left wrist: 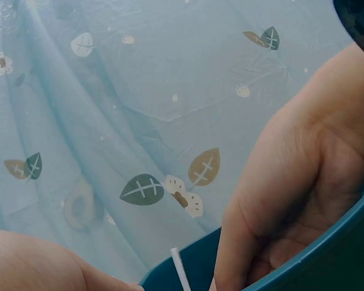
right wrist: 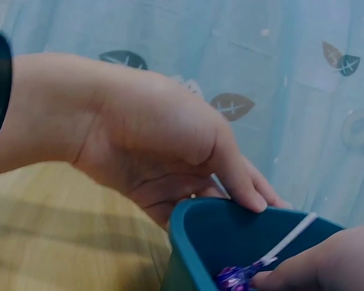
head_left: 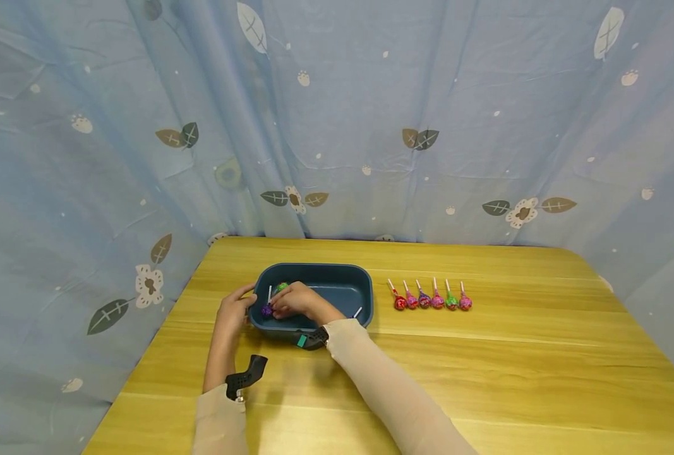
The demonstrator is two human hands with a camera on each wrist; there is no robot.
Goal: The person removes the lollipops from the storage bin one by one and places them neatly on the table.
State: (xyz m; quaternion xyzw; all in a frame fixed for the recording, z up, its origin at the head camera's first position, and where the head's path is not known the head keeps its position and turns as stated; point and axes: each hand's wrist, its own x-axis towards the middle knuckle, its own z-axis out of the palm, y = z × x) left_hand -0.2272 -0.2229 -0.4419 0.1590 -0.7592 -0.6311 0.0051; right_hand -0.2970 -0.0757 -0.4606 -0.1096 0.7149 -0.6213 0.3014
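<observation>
L hand (head_left: pixel 235 313) gripping bin (head_left: pixel 345 297), R hand (head_left: pixel 299 299) on purp lolly (head_left: pixel 266 311)

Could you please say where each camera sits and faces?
Head: on the head, facing forward and down at table, box, lollipops; left hand, right hand and sleeves show.
Left: on left wrist, facing curtain and box; both hands show.
Right: on right wrist, facing box and curtain; both hands show.
Wrist views share box, curtain, hands.
</observation>
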